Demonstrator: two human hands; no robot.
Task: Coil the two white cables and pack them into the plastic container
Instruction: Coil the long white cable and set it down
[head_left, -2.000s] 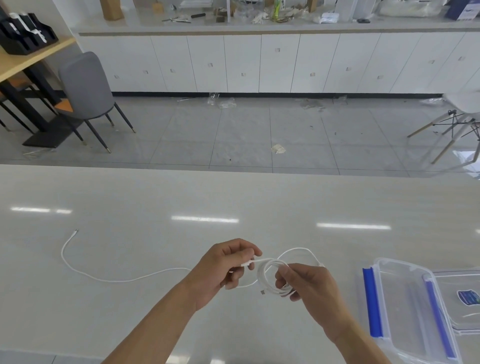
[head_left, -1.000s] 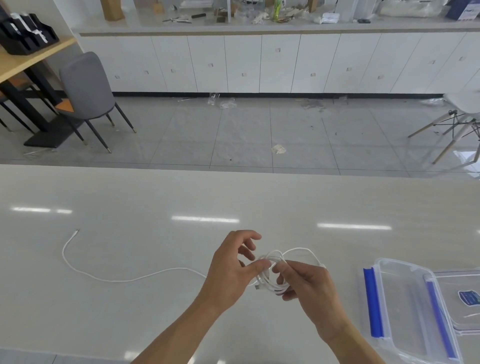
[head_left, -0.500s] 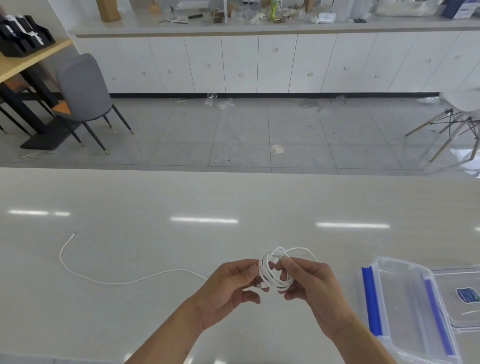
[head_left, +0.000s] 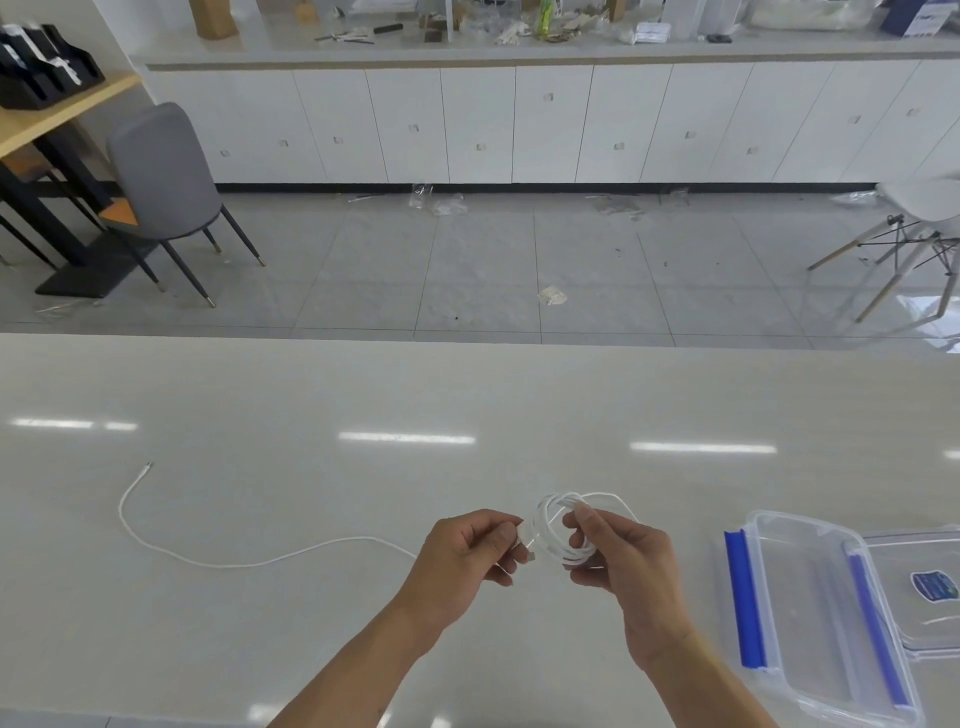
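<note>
A coiled white cable (head_left: 558, 525) is held above the table between both hands. My right hand (head_left: 618, 558) pinches the coil's loops with thumb and fingers. My left hand (head_left: 467, 553) pinches the cable's plug end just left of the coil. A second white cable (head_left: 218, 558) lies uncoiled on the table, running from its plug at far left to behind my left hand. The clear plastic container (head_left: 810, 618) with blue clips stands open at the right, with nothing inside it.
The container's clear lid (head_left: 930, 587) with a blue sticker lies beside it at the right edge. The glossy white table (head_left: 363, 415) ends at a far edge; beyond are tiled floor, a grey chair (head_left: 161, 182) and white cabinets.
My left hand wound the loose end around the coil, then drew back to the left and now pinches the plug end. The coil looks tighter. The second cable has not moved.
</note>
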